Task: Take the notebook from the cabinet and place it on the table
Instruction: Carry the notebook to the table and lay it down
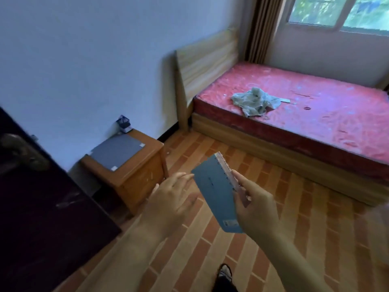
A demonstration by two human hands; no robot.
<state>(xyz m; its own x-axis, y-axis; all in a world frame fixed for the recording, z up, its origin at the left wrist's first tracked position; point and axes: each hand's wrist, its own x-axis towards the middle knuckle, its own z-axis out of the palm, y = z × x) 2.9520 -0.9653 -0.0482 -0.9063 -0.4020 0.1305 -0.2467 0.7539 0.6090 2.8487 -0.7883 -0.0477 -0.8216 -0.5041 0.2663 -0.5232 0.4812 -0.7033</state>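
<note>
the notebook (214, 192) is up in front of me, in the air over the brick-patterned floor (294, 239), tilted with its spiral edge to the upper right. my right hand (254, 209) grips it along that coil side, thumb on the blue cover and the other fingers behind it where i can't see them. my left hand (170, 199) is loose and spread, fingertips just at the notebook's left edge; whether they actually touch the cover i cannot tell.

it looks light and thin, one hand carries it with no sag, so i'd guess a fairly stiff cover. the wire binding gives a firm, non-slippery ridge to pinch, which seems the best place to hold (the smooth cover could slide a little if gripped only at a corner). nothing fragile about it, though the pages might fan open if i let the free edge drop.

there is a small pale label near the lower corner of the cover and a short dark line of print in the middle, both too blurred to read. no brand i can make out.

the little wooden bedside table (134, 171) with a grey mat (117, 151) on top stands near, to my left, a likely spot to set it down.
</note>
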